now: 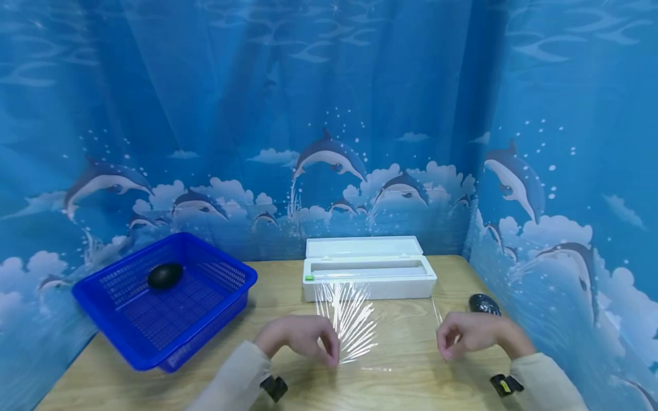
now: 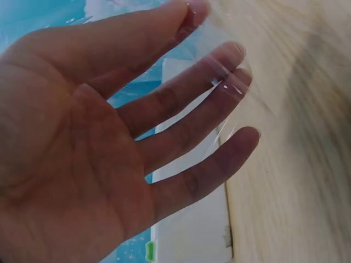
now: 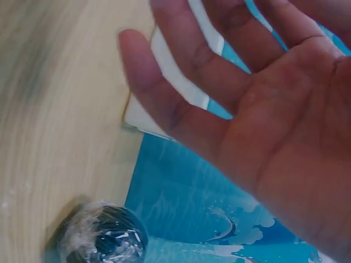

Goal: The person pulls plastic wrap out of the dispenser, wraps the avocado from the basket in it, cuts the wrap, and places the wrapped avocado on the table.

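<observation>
A sheet of clear cling film (image 1: 354,319) stretches from the front of a white dispenser box (image 1: 370,288) towards the person, creased and shiny on its left side. My left hand (image 1: 311,338) pinches the film's near left corner between thumb and index finger; in the left wrist view the film drapes over the fingertips (image 2: 236,82). Across from it, my right hand (image 1: 470,335) pinches the right corner with thumb and fingers together. The right wrist view cuts off that pinch. The box's lid (image 1: 364,246) stands raised, and a green slider (image 1: 309,278) sits at its left end.
At the left, a blue plastic basket (image 1: 205,337) holds a dark oval object (image 1: 165,276), perhaps an avocado. Right of the box lies a similar dark object wrapped in film (image 1: 484,304), near the dolphin-print curtain (image 1: 555,319). Everything stands on a wooden table (image 1: 406,382).
</observation>
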Tool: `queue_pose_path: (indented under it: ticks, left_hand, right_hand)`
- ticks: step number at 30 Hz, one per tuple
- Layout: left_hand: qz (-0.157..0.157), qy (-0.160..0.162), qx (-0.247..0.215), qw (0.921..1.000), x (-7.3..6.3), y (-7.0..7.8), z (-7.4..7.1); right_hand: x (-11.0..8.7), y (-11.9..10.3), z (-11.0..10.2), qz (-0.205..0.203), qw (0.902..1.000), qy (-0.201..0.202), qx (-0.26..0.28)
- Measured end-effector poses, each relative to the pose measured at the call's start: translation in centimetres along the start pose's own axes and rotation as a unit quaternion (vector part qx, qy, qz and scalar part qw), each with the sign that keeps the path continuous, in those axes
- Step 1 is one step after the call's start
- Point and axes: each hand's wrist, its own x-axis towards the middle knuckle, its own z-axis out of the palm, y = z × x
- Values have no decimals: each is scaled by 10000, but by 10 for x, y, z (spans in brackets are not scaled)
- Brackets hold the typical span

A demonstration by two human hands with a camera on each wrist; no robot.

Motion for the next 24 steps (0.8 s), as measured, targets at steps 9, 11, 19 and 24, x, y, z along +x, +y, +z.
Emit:
queue_pose_path:
  ticks: [9,11,19,24]
  left_hand:
    - [-395,97,585,9975,8,-4,24]
    - [-444,41,622,9971,8,-5,28]
    - [-746,-324,535,9953,5,-6,32]
    - [-1034,-360,471,9929,2,-6,34]
  right_hand:
    - [3,4,14,450,9978,224,-443]
    - [4,5,17,626,9964,289,-500]
    - [8,5,22,891,9929,231,-757]
    - [9,6,25,1430,9879,250,-546]
